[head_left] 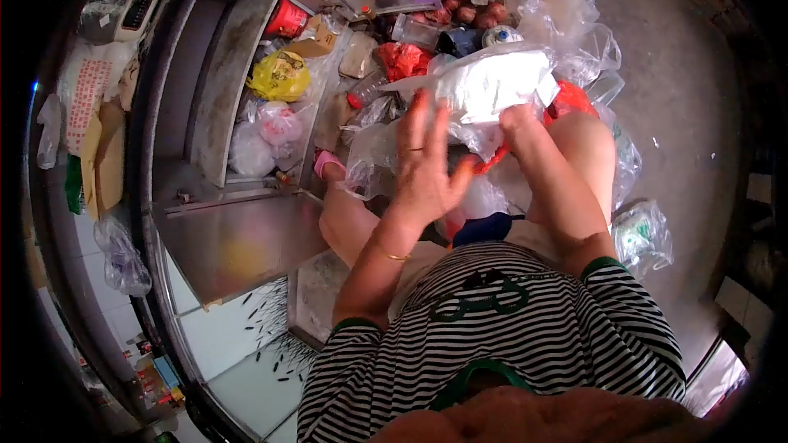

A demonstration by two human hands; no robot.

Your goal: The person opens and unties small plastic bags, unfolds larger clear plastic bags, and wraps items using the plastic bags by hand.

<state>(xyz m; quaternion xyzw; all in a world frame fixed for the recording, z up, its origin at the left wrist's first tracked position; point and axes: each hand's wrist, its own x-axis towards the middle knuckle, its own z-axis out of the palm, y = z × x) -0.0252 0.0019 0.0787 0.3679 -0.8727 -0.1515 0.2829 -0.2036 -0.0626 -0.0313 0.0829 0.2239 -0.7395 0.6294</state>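
Note:
A bright white plastic bag (497,86), partly washed out by light, is held up in front of my knees. My right hand (516,118) grips its near edge, though most of the fingers are hidden behind it. My left hand (428,166) is raised to the left of the bag, fingers spread and nothing held. Beneath both hands are crumpled clear plastic bags (369,160), and a red plastic bag (570,100) shows beside my right knee.
An open metal cabinet on the left holds a yellow bag (279,75), a red tin (286,18) and pale bags (253,148). Its lower door (246,238) stands open near my left leg. Onions (465,14) and a jar (414,31) lie ahead. A clear bag (644,234) rests at right.

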